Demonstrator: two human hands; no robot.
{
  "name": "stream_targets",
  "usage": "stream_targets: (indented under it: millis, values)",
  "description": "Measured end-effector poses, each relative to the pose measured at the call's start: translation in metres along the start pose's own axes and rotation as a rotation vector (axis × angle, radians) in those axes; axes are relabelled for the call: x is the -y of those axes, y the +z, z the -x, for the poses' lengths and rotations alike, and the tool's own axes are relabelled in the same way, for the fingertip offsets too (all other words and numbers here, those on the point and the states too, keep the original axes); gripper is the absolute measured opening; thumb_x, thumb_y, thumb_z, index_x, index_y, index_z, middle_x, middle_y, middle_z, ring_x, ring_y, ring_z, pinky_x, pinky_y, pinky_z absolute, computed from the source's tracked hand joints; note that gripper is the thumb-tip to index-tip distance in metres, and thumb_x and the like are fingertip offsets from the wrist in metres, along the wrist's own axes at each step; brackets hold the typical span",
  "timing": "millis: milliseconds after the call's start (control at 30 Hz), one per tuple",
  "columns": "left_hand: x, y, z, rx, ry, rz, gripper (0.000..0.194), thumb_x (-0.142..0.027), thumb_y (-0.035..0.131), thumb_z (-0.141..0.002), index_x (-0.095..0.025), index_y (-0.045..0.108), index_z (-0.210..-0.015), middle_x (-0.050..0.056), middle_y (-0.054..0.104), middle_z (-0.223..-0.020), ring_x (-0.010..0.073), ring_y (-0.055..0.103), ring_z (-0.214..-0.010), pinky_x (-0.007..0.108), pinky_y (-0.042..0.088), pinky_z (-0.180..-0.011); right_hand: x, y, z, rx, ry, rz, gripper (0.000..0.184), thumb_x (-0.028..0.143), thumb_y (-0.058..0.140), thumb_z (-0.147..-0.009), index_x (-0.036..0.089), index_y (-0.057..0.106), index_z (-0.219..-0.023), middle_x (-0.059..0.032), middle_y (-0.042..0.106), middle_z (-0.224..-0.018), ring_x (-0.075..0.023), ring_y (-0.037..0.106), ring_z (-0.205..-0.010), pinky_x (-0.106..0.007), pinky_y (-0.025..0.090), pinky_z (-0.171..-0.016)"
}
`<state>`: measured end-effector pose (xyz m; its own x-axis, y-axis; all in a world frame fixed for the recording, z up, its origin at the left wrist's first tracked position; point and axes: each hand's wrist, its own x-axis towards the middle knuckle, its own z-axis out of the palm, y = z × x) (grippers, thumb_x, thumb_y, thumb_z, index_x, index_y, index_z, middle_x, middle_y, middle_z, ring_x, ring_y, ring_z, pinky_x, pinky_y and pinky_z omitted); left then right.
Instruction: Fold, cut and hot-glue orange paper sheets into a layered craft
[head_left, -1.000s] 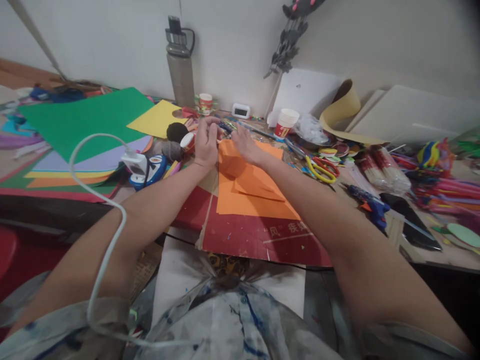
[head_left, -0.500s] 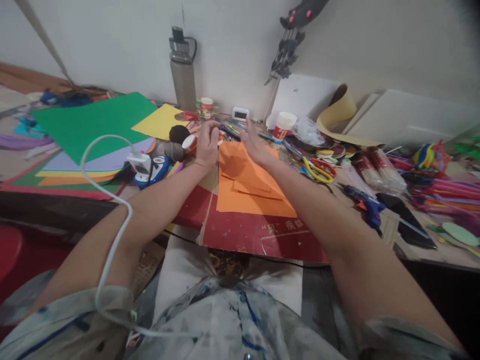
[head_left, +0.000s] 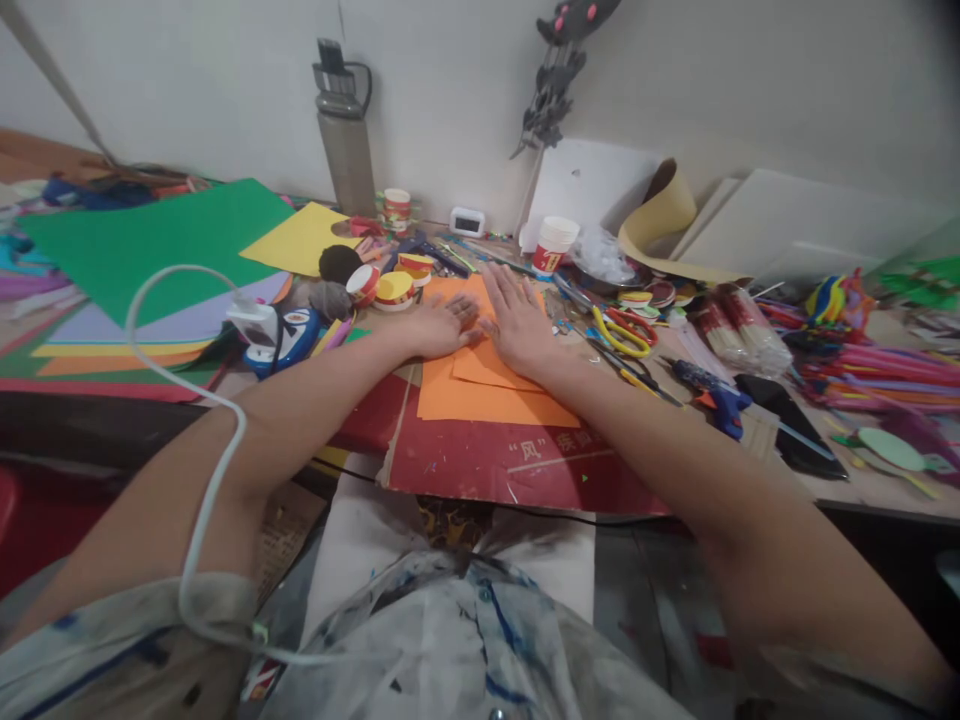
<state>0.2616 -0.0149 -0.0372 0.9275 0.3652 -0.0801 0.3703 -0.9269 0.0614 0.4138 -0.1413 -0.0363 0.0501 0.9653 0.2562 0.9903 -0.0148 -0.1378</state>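
Orange paper sheets [head_left: 487, 405] lie on a red printed board [head_left: 465, 465] at the table's front edge, a smaller piece on top of a larger one. My left hand [head_left: 442, 328] rests flat on the left part of the paper, its fingers pointing right. My right hand [head_left: 519, 325] lies flat on the paper's right part, fingers stretched away from me and thumb near the left fingertips. Neither hand grips anything. Both cover part of the upper paper.
Left are green sheets [head_left: 150, 245], a yellow sheet [head_left: 300, 240] and a white plug [head_left: 253, 322] with a cable. Behind stand a bottle [head_left: 345, 150] and paper cups [head_left: 555, 245]. On the right lie yellow-handled scissors [head_left: 621, 335], a blue glue gun [head_left: 712, 395] and a black phone-like slab [head_left: 791, 425].
Both hands have come down from above the far side of the orange paper and now press flat on it, closer together. The view has shifted slightly to the right.
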Motion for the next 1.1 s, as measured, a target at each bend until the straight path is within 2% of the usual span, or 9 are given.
stream_targets:
  millis: [67,200,300,467,600,733,900,1000,1100]
  values:
    - [0.0,-0.001,0.0,0.017,0.016,-0.028,0.069,-0.045,0.032,-0.11,-0.014,0.029,-0.172,0.018,0.019,-0.179,0.0307,0.016,-0.169,0.059,0.015,-0.133,0.007,-0.001,0.004,0.042,-0.025,-0.037,0.081,0.057,0.023,-0.11,0.01,0.015,-0.175,-0.0134,0.01,-0.182,-0.0245,0.004,-0.17,-0.051,0.005,-0.137]
    - [-0.001,-0.003,0.002,0.016,0.037,-0.022,0.071,-0.044,0.033,-0.11,-0.009,0.028,-0.171,0.021,0.02,-0.178,0.032,0.015,-0.169,0.058,0.016,-0.133,0.011,0.005,0.01,0.212,-0.015,-0.132,0.088,0.065,0.026,-0.108,0.01,0.011,-0.175,-0.0166,0.014,-0.181,-0.0281,0.013,-0.169,-0.057,0.012,-0.135]
    - [0.0,-0.003,0.002,0.009,0.014,0.017,0.076,-0.051,0.028,-0.11,-0.006,0.025,-0.171,0.023,0.019,-0.178,0.0324,0.015,-0.169,0.057,0.015,-0.134,0.007,0.007,0.011,0.259,-0.026,-0.138,0.089,0.067,0.028,-0.107,0.013,0.008,-0.176,-0.0146,0.007,-0.182,-0.0288,0.006,-0.17,-0.06,0.008,-0.134]
    - [0.003,-0.002,0.0,0.015,0.056,-0.008,0.098,-0.069,0.039,-0.101,-0.005,0.02,-0.172,0.023,0.015,-0.179,0.0331,0.011,-0.169,0.056,0.012,-0.134,0.005,0.006,0.01,0.28,0.02,-0.119,0.096,0.073,0.031,-0.104,0.015,0.003,-0.176,-0.0109,0.001,-0.182,-0.0272,-0.003,-0.17,-0.059,0.002,-0.135]
    - [0.004,-0.003,0.001,0.028,0.038,0.004,0.102,-0.072,0.038,-0.099,-0.003,0.019,-0.172,0.023,0.013,-0.18,0.0332,0.01,-0.169,0.057,0.011,-0.134,0.009,0.004,0.01,0.288,0.037,-0.077,0.095,0.073,0.03,-0.105,0.016,0.005,-0.176,-0.0098,0.001,-0.182,-0.0271,-0.004,-0.17,-0.06,-0.001,-0.134]
    - [0.004,-0.004,0.002,0.042,0.04,0.01,0.106,-0.074,0.04,-0.097,-0.005,0.016,-0.173,0.02,0.01,-0.18,0.0325,0.007,-0.17,0.055,0.009,-0.135,0.01,-0.003,0.017,0.352,0.051,-0.028,0.094,0.073,0.031,-0.105,0.016,0.007,-0.176,-0.0096,0.0,-0.182,-0.0293,-0.002,-0.17,-0.063,-0.004,-0.133]
    - [0.002,-0.008,0.005,0.048,0.04,0.001,0.109,-0.078,0.037,-0.096,-0.004,0.015,-0.173,0.019,0.01,-0.181,0.0328,0.007,-0.17,0.057,0.008,-0.134,-0.002,-0.013,0.038,0.386,0.001,-0.024,0.093,0.072,0.026,-0.106,0.011,0.016,-0.175,-0.0129,0.005,-0.181,-0.0296,0.001,-0.17,-0.058,0.002,-0.135]
    - [0.002,-0.008,0.005,0.04,0.042,0.035,0.111,-0.08,0.04,-0.094,-0.007,0.017,-0.174,0.019,0.01,-0.181,0.0331,0.006,-0.17,0.058,0.008,-0.134,-0.017,-0.018,0.049,0.402,-0.049,-0.047,0.088,0.07,0.03,-0.106,0.016,0.022,-0.175,-0.0133,0.013,-0.181,-0.0298,0.007,-0.169,-0.059,0.003,-0.135]
    - [0.002,-0.007,0.006,0.02,0.051,0.073,0.11,-0.081,0.043,-0.094,-0.009,0.02,-0.174,0.019,0.013,-0.18,0.0347,0.008,-0.169,0.058,0.007,-0.134,-0.035,-0.026,0.046,0.35,0.012,-0.054,0.078,0.061,0.03,-0.109,0.015,0.031,-0.172,-0.0158,0.023,-0.179,-0.0314,0.014,-0.168,-0.063,0.003,-0.134]
